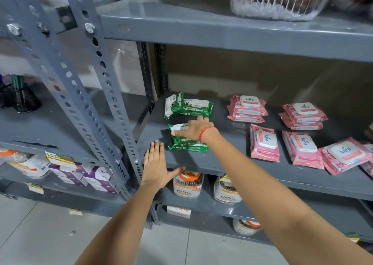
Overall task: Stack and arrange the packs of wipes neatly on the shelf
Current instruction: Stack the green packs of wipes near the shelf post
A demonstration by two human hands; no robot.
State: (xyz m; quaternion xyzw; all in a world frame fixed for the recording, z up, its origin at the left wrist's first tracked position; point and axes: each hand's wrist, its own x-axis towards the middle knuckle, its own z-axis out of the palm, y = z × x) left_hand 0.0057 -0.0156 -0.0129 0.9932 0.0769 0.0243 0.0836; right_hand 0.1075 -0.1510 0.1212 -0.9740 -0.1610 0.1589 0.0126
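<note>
Nearest, left hand (156, 164) lies flat on the front lip of the grey shelf (232, 163), fingers spread, holding nothing, thumb hooked over the edge. Just beyond, right hand (193, 130) presses palm-down on the front green wipes stack (186, 142), fingers loose on top, not closed around it. Bare shelf left of that stack up to the upright post (113, 95). Behind, a second green stack (187, 106) near the back. Pink wipes packs (302, 123) spread right, gaps between.

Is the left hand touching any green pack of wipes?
No, the left hand lies flat on the shelf edge, apart from the near green pack that the right hand presses.
</note>
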